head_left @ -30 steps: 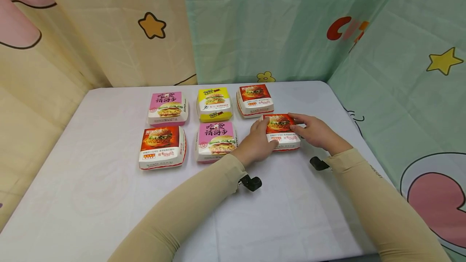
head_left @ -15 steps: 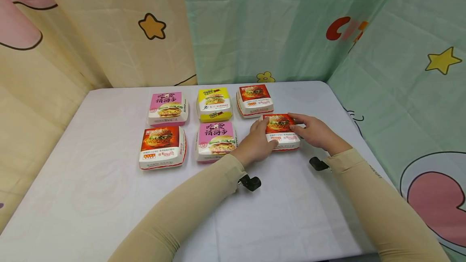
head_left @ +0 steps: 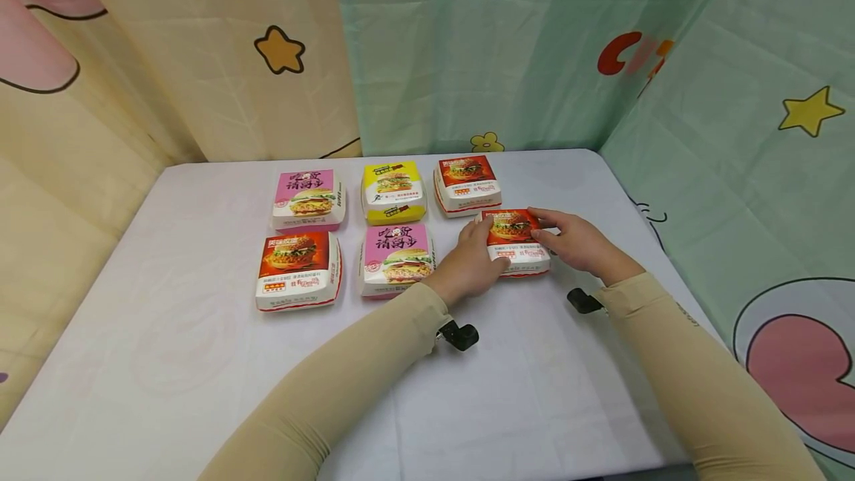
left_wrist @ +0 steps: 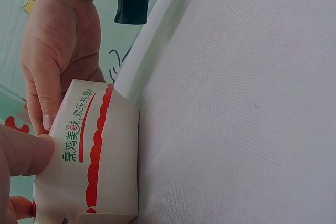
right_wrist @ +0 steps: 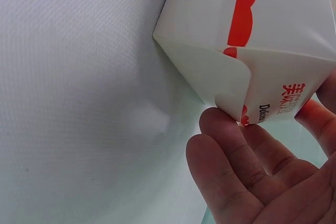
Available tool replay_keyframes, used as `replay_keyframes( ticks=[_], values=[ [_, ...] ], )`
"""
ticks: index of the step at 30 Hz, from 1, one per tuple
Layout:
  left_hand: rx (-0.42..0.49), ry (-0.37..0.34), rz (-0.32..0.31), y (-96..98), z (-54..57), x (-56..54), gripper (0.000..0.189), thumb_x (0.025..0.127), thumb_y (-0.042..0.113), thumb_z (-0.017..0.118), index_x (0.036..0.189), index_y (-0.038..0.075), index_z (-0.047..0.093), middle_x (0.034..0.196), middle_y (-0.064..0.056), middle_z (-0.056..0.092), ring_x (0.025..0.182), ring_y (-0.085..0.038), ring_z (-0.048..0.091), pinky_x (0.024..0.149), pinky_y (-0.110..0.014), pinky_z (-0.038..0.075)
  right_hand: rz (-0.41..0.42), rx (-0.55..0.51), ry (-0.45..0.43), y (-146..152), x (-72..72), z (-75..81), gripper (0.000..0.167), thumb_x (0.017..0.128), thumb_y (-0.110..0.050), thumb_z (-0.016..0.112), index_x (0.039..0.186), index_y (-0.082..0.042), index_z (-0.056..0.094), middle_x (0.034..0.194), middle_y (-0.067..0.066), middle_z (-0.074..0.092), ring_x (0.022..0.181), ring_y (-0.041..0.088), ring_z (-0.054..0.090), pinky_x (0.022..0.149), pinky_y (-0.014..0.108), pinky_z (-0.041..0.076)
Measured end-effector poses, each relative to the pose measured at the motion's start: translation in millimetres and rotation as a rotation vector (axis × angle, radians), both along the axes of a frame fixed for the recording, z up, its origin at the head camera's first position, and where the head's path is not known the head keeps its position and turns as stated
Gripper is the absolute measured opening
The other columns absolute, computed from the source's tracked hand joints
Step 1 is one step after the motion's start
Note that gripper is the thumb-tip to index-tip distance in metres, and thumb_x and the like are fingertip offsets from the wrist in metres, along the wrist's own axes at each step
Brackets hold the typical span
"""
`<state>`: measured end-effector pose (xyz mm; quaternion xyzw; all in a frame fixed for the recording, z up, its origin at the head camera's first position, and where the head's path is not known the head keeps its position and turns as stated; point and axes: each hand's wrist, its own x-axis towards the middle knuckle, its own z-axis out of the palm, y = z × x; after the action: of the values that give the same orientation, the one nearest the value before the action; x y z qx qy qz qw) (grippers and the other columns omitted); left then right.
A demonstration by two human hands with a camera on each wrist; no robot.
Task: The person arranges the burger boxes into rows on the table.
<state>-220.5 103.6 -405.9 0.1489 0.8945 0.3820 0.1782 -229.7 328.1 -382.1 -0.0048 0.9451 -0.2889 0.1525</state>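
Observation:
In the head view, both hands hold a red-and-white burger box [head_left: 514, 243] on the right of the table. My left hand [head_left: 467, 267] grips its left side, with the thumb at the front and fingers along the edge. From the right side, my right hand [head_left: 580, 245] holds it, thumb on the lid and index finger at the back corner. The left wrist view shows the box's white front wall [left_wrist: 107, 150] low over the cloth. Seen from the right wrist, the right hand's fingers [right_wrist: 231, 156] rest at the box's side flap.
Behind stand another red burger box [head_left: 467, 185], a yellow one [head_left: 394, 193] and a pink one [head_left: 309, 200]. In front are a second pink box [head_left: 397, 260], beside the left hand, and a red one [head_left: 297, 272]. All sit on a white-covered table [head_left: 167, 362], with curtains around it.

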Motion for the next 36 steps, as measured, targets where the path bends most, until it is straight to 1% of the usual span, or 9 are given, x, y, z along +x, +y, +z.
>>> replay_keyframes(
  ticks=[16, 24, 32, 36],
  values=[
    [0.009, -0.018, 0.007, -0.2, 1.4, 1.2, 0.084, 0.103, 0.04, 0.065, 0.17, 0.025, 0.018, 0.177, -0.01, 0.013, 0.155, -0.034, 0.038, 0.124, -0.054, 0.037, -0.004, -0.013, -0.008, -0.2, -0.2, 0.7, 0.063, 0.11, -0.033, 0.056, 0.167, -0.019, 0.033, 0.164, 0.026, 0.041, 0.149, 0.048, 0.04, 0.113, 0.062, 0.047],
    [0.001, -0.005, 0.004, 0.4, -0.7, 0.3, 0.084, 0.102, 0.04, 0.065, 0.17, 0.026, 0.017, 0.177, -0.01, 0.014, 0.156, -0.033, 0.037, 0.124, -0.053, 0.038, -0.011, -0.011, -0.013, 0.1, -0.6, -0.5, 0.063, 0.11, -0.033, 0.055, 0.167, -0.018, 0.032, 0.163, 0.026, 0.042, 0.147, 0.047, 0.042, 0.112, 0.062, 0.048],
    [0.007, -0.004, 0.003, -0.5, -0.4, 0.8, 0.084, 0.103, 0.041, 0.065, 0.17, 0.026, 0.017, 0.177, -0.01, 0.014, 0.154, -0.034, 0.039, 0.123, -0.053, 0.039, -0.014, -0.012, -0.008, 0.0, -1.3, -2.4, 0.063, 0.11, -0.032, 0.056, 0.167, -0.019, 0.033, 0.167, 0.024, 0.037, 0.149, 0.047, 0.04, 0.113, 0.062, 0.047],
    [0.006, -0.003, 0.003, -0.2, -1.1, 0.8, 0.084, 0.103, 0.041, 0.065, 0.17, 0.025, 0.017, 0.176, -0.01, 0.014, 0.154, -0.034, 0.04, 0.122, -0.054, 0.04, -0.013, -0.011, -0.007, -0.6, -1.3, -2.6, 0.063, 0.11, -0.033, 0.056, 0.167, -0.02, 0.032, 0.166, 0.024, 0.038, 0.149, 0.047, 0.04, 0.113, 0.062, 0.047]
  ],
)
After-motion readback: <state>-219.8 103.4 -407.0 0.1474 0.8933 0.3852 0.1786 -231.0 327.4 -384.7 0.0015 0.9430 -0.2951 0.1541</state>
